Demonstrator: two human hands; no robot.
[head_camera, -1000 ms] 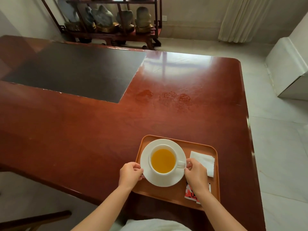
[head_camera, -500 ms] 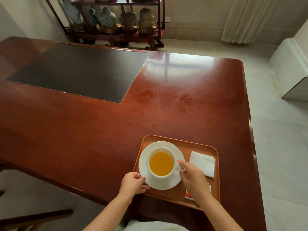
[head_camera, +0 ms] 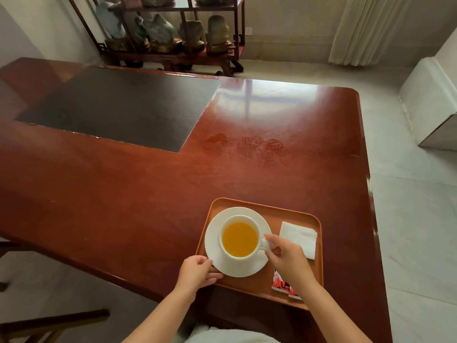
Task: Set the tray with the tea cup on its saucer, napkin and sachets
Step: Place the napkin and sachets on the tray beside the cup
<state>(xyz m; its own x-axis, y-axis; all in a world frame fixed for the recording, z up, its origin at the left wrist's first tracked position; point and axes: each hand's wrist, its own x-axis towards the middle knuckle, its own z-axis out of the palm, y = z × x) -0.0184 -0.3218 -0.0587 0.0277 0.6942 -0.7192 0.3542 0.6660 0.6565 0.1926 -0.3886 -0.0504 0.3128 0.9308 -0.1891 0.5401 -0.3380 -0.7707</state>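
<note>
- Since a second ago the cup (head_camera: 239, 240) and saucer (head_camera: 237, 267) have been shifted a little toward the left edge of the tray (head_camera: 257, 284), and the right hand (head_camera: 288, 258) has been moved from the saucer's right rim onto the cup's handle, so the work appears to have passed from placing to fine adjustment.
- The desk (head_camera: 148, 194) carries the tray close to its near right corner, the tray's long axis running roughly along the near edge, tilted a little clockwise.
- The saucer is seen lying flat in the left half of the tray, its left rim almost at the tray's left edge.
- The cup is upright on the saucer, filled with amber tea, its handle pointed to the right toward the napkin (head_camera: 299, 238).
- The napkin lies folded at the tray's far right corner, its long axis slanted from far left to near right.
- The sachets (head_camera: 279, 284) are partly hidden under the right forearm by the tray's near right corner; their number cannot be told.
- The left hand (head_camera: 197, 271) is curled on the saucer's near left rim, over the tray's near left corner, and is judged to be steadying it.
- The right hand is pinched on the cup's handle.
- All items being on the tray, the task is judged nearly complete.
</note>
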